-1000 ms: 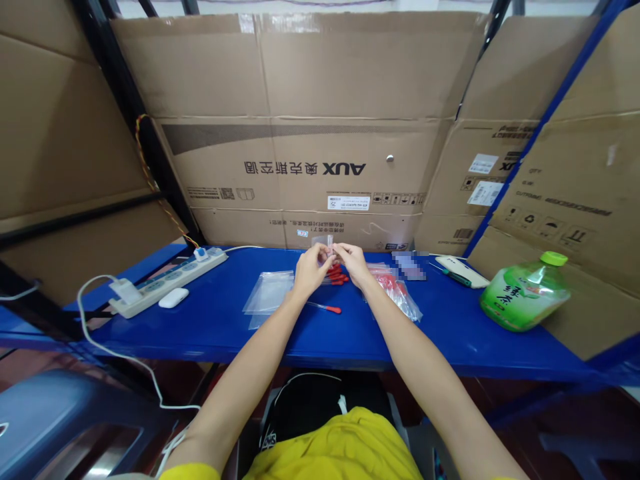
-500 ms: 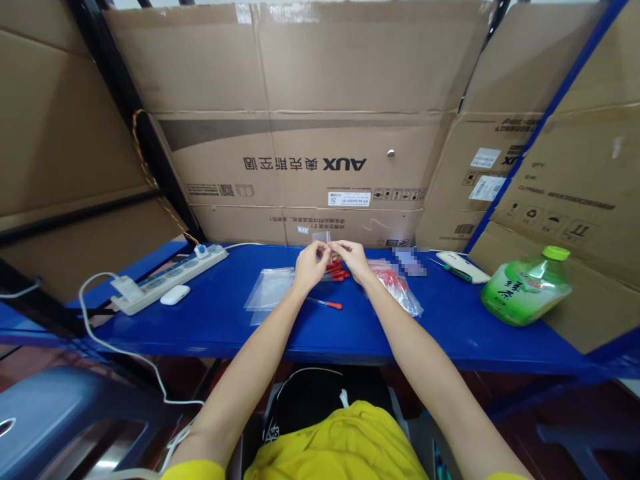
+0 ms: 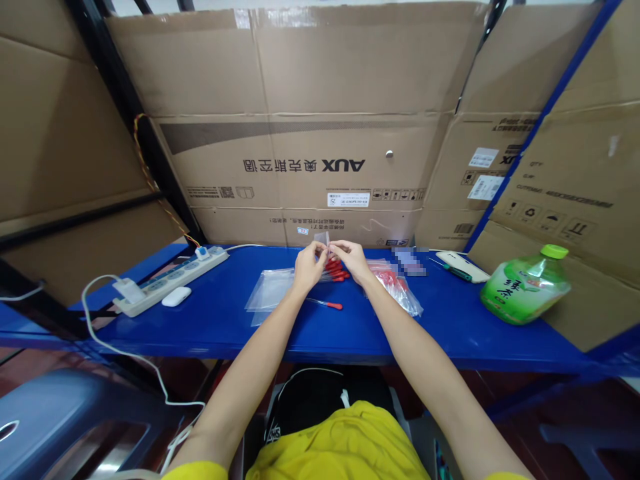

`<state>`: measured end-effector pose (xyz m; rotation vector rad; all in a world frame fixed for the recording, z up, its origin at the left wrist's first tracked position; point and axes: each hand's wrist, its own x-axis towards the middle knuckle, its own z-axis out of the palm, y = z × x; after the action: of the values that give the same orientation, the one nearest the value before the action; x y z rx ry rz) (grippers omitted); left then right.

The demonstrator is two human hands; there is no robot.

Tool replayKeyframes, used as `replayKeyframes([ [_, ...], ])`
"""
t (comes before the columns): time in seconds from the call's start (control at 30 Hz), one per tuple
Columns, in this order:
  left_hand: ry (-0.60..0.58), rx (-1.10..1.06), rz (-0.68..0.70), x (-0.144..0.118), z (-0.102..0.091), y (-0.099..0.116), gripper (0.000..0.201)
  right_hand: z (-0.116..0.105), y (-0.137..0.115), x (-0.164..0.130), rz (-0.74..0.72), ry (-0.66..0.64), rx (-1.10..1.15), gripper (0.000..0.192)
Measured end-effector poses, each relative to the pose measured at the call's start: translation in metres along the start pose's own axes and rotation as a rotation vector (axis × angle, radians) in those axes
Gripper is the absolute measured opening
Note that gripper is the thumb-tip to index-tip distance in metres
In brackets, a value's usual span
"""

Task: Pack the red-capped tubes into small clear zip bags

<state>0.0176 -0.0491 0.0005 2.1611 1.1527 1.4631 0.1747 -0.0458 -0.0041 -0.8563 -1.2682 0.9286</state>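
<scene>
Both my left hand (image 3: pixel 311 263) and my right hand (image 3: pixel 351 259) pinch a small clear plastic bag (image 3: pixel 321 237) between thumb and fingers, their fingertips almost meeting. Much of the bag is hidden behind the fingers. Below and behind the hands lies a bunch of red-bulbed droppers (image 3: pixel 338 272). One loose dropper (image 3: pixel 331 305) rests nearer the table's front edge. Flat clear bags (image 3: pixel 270 290) are stacked beside my left forearm. To the right of my right wrist is a pile of clear bags with red-ended droppers inside (image 3: pixel 397 287).
On the blue table (image 3: pixel 200 333) are a power strip (image 3: pixel 173 279) and a white case (image 3: pixel 177 296) at the left. At the right stand a green bottle (image 3: pixel 525 285), a screwdriver (image 3: pixel 457 272) and a pale flat object (image 3: pixel 470 267). Cardboard (image 3: pixel 300 80) walls the back.
The top of the bag between my fingers has tilted slightly. My hands keep nearly the same place, and the other things lie as before.
</scene>
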Motion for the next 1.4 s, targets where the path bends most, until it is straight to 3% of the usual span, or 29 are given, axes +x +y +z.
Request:
replayKeyframes([
  [0.33,0.011,-0.004,0.001,-0.001,0.001,0.001,0.015,0.001,0.007,0.002,-0.032,0.054,-0.082,0.035],
  [0.4,-0.019,-0.003,-0.022,-0.002,0.000,0.003,0.009,0.002,0.006,0.000,-0.063,0.041,-0.145,0.028],
  [0.53,-0.056,0.054,-0.071,-0.003,-0.001,0.000,0.018,0.003,0.000,-0.007,-0.184,-0.016,-0.326,0.015],
  [0.63,-0.069,0.149,-0.030,-0.001,-0.001,-0.003,0.024,0.007,-0.005,-0.012,-0.240,-0.021,-0.439,0.012],
  [0.8,-0.061,0.221,0.050,-0.001,-0.003,-0.001,0.025,0.007,-0.008,-0.010,-0.288,0.069,-0.582,0.007],
  [0.93,0.018,0.239,0.045,-0.001,-0.005,0.002,0.024,-0.007,-0.008,-0.004,-0.299,0.249,-0.708,0.003],
  [1.0,0.025,0.226,0.036,-0.001,-0.005,0.003,0.023,-0.014,-0.008,-0.002,-0.306,0.280,-0.743,0.002],
  [1.27,-0.066,0.183,0.076,-0.004,-0.005,0.008,0.014,0.000,-0.003,-0.008,-0.313,0.109,-0.749,0.025],
  [1.4,-0.043,0.180,0.107,-0.004,-0.007,0.010,0.014,0.000,-0.002,-0.008,-0.314,0.108,-0.808,0.016],
])
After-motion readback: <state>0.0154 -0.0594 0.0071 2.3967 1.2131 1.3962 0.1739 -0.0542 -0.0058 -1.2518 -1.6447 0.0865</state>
